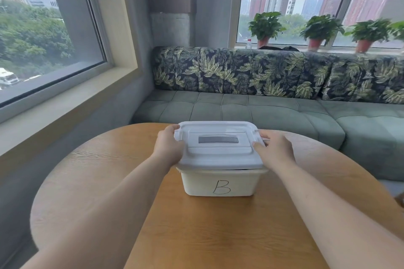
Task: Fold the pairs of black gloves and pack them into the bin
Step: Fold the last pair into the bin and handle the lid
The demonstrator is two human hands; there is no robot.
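Head view: bin (219, 183) marked B sits mid-worktop (196, 236), left hand (169, 146) gripping its lid (218, 144) at 9 o'clock, right hand (274, 148) at 3 o'clock, the 6 o'clock edge seemingly unseated, gloves unseen; move both ends evenly, lid level.

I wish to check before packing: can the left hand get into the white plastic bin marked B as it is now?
Probably not yet. The white plastic lid covers the bin, and the left hand grips the lid's end; the lid must come off first.
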